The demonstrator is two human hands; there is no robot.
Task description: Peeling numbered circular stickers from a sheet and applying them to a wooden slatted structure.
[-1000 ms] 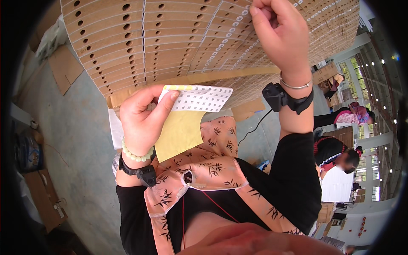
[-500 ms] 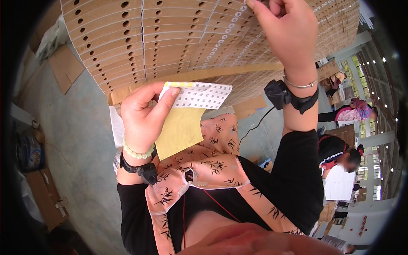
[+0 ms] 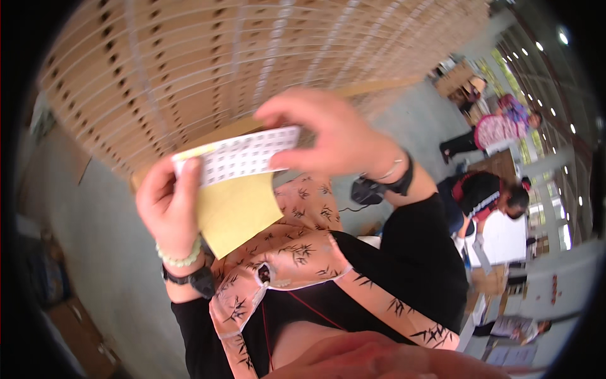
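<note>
My left hand [image 3: 169, 199] pinches the left end of a sticker sheet [image 3: 243, 155], thumb in front. Rows of small dark marks cover its white face, and a yellow strip runs along its upper left edge. Its plain yellow part [image 3: 238, 208] hangs below in front of my apron. My right hand [image 3: 331, 129] is at the sheet's right end, blurred, with thumb and forefinger spread apart. The thumb overlaps the sheet's lower right corner; the forefinger is by the top edge. Beyond both hands rises a large stack of brown cardboard boxes [image 3: 196, 63] with rows of round holes.
My patterned apron [image 3: 303, 249] hangs below the sheet. At right, one person [image 3: 483, 196] bends over a white-topped table [image 3: 505, 243], and another person [image 3: 499, 129] stands farther off. Flat cardboard [image 3: 79, 335] lies on the grey floor at lower left.
My right hand has come down from the box stack to the sheet's right end. The left hand and sheet have shifted left and slightly down in view. The boxes now look blurred.
</note>
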